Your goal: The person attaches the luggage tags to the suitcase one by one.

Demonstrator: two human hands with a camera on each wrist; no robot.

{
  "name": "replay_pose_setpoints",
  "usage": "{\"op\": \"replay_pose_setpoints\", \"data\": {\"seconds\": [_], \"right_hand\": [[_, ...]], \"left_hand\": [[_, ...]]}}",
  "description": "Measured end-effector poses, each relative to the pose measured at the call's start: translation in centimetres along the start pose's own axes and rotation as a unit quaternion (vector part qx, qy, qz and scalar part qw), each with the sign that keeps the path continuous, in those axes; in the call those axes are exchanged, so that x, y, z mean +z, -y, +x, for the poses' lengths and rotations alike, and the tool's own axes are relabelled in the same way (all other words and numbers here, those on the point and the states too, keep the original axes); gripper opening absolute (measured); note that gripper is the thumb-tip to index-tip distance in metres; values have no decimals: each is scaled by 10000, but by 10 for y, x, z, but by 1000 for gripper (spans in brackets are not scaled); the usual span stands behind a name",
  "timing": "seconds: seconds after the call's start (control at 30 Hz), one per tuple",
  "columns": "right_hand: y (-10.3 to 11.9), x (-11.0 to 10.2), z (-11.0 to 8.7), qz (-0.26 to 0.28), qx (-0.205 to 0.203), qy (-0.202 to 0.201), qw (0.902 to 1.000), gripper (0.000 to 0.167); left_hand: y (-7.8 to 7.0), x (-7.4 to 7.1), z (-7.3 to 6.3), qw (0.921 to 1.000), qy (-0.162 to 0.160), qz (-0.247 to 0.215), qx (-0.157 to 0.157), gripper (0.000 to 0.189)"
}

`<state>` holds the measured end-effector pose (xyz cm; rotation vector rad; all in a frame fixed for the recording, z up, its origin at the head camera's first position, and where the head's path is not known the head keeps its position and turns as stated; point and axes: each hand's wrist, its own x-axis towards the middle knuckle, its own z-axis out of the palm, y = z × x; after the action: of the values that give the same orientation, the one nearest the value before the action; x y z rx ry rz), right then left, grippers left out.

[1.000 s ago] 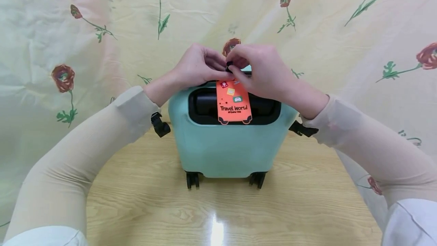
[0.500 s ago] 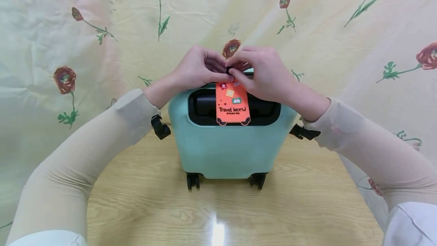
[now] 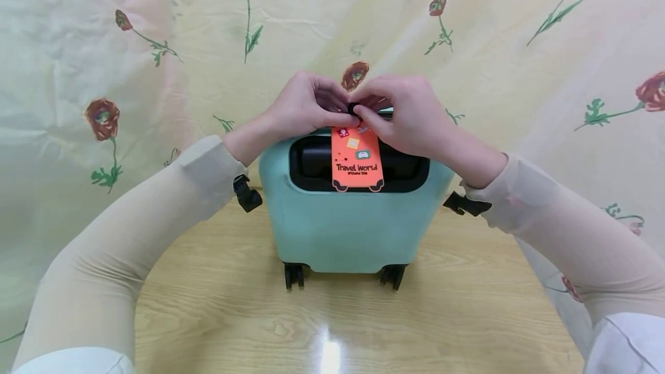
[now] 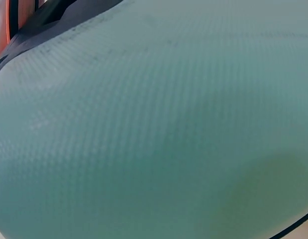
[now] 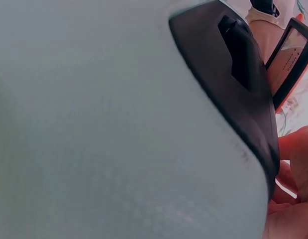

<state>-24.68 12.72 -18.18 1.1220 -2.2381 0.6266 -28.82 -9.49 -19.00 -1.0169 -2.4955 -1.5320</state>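
Observation:
An orange luggage tag printed "Travel World" hangs upright before the black handle recess of a mint-green suitcase. At the tag's top edge, my left hand pinches it between thumb and fingers. My right hand pinches the tag's small black strap just above, its fingertips close to the left ones. Most of the strap is hidden by the fingers. In the right wrist view, the back of the tag shows a black-framed name window. The left wrist view is mostly filled by the suitcase shell.
The suitcase stands on black wheels on a wood-grain table. Behind it hangs a pale cloth printed with red flowers. Black buckled straps sit at both wrists.
The black strap and my right fingertips have sunk slightly lower toward the tag. Both hands keep their pinch, and the whole head view has shifted a little.

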Motion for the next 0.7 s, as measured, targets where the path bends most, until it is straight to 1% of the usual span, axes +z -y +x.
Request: {"op": "replay_pose_setpoints", "data": {"seconds": [0.23, 0.37, 0.53, 0.6, 0.7], "right_hand": [[0, -3, 0, -300, -39, 45, 9995, 15], [1, -3, 1, -451, -162, 56, 9988, 15], [3, -1, 1, -729, -359, 46, 9967, 16], [4, -1, 0, -764, -393, 22, 9963, 17], [5, -1, 0, -632, -347, -31, 9974, 17]], "left_hand": [[1, 1, 1, 9999, -76, -24, -108, 28], [2, 1, 1, 9999, -84, -57, -126, 27], [1, 0, 2, 9999, -90, 56, -133, 28], [1, 0, 1, 9999, -92, 87, -116, 28], [1, 1, 1, 9999, -76, 75, -53, 27]]}}
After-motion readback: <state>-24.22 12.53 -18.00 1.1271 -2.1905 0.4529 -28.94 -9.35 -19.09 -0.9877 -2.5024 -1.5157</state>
